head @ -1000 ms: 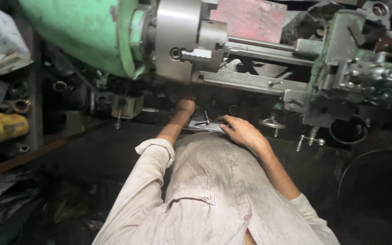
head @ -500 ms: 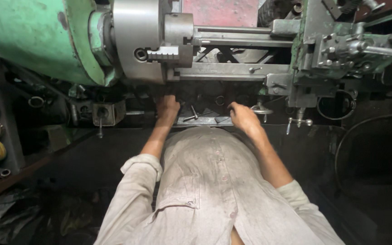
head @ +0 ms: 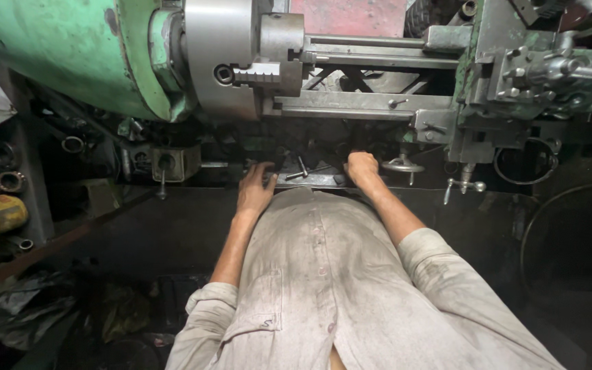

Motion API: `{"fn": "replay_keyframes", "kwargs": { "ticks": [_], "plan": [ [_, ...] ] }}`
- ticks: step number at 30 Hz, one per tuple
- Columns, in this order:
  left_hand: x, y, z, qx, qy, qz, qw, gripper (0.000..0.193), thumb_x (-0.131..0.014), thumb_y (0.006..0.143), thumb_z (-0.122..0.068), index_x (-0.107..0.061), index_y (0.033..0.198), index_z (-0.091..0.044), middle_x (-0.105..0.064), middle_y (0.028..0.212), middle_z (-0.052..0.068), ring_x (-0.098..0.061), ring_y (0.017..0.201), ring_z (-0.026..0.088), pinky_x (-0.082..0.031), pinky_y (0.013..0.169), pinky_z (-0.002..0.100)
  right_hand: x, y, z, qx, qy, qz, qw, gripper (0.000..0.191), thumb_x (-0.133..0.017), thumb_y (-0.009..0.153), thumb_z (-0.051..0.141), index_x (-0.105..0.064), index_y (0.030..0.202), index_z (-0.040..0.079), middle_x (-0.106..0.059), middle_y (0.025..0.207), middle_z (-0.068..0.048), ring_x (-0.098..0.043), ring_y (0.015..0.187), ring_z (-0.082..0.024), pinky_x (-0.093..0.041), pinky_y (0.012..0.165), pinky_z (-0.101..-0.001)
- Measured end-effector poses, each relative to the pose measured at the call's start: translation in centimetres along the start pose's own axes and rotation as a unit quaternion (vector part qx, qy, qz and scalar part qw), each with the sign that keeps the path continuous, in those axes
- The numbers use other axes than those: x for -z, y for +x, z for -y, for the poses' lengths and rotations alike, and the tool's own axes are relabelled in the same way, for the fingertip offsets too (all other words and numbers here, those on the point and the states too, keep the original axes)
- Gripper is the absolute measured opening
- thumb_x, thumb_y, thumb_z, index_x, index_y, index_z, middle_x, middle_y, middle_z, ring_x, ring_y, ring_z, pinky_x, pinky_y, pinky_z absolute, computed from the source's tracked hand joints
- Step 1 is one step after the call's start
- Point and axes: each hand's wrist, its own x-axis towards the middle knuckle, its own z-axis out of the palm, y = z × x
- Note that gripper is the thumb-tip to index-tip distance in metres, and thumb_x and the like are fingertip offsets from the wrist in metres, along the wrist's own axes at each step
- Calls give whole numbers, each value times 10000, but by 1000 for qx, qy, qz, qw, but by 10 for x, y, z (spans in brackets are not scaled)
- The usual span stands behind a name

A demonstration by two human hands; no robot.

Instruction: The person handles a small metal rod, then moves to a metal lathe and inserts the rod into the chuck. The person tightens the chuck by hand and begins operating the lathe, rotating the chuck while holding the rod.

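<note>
lathe [head: 70,55]: big green one, fills the top of the frame
chuck [head: 241,58]: steel, top centre
tray [head: 310,179]: centre, under the bed, small tools lying in it
left hand [head: 255,190]: fingers spread flat on tray edge, grasping nothing
right hand [head: 362,168]: clenched at the tray, can't tell around what
handwheel [head: 403,165]: just right of the right hand

Both my arms stretched fwd and down, sleeves rolled to approx the elbow, forearms bare. My left hand [head: 255,190] is palm-down, fingers spread and slightly bent, wrist straight, fingertips at the dark edge ahead. My right hand [head: 362,169] is curled into a loose fist, knuckles up, wrist bent a little inward; can't tell what's inside the fist. Hands are well apart, w/ my torso between the two forearms.
</note>
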Motion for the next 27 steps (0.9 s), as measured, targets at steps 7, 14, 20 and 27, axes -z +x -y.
{"fn": "replay_keyframes", "kwargs": {
  "ticks": [7, 14, 20, 27],
  "plan": [
    [-8, 1, 0, -31, -49, 36, 998, 303, -686, 945, -218, -652, 1232, -130, -678, 1211, 120, -635, 1144, 347, -499, 975, 445, -11, 0, -14, 9, 21, -50, 999, 289, -747, 861, 276, -779, 978, 14, -743, 1005, -249, -725, 988, -407, -586, 864, -478],
    [-12, 15, -30, -50, -67, 157, 984, 265, -660, 961, -218, -660, 1207, -119, -680, 1104, 114, -667, 1030, 314, -519, 894, 424, -4, -7, -18, 40, -2, -129, 991, 167, -745, 831, 157, -782, 924, 23, -748, 940, -223, -734, 927, -396, -595, 816, -483],
    [-21, 18, -44, -106, -82, 158, 978, 254, -655, 966, -226, -665, 1193, -110, -693, 1108, 119, -671, 1021, 335, -532, 867, 421, 20, 3, -20, 50, -115, -271, 954, 426, -727, 759, 114, -722, 1180, 48, -689, 1205, -196, -653, 1125, -360, -543, 850, -454],
    [-23, 12, -46, -105, -66, 199, 972, 257, -647, 966, -238, -685, 1188, -113, -697, 1118, 129, -669, 1054, 333, -530, 893, 428, 42, 24, -25, 19, -136, -258, 956, 407, -642, 919, 139, -646, 1318, 60, -613, 1381, -183, -577, 1276, -351, -501, 988, -472]
  ]
}}
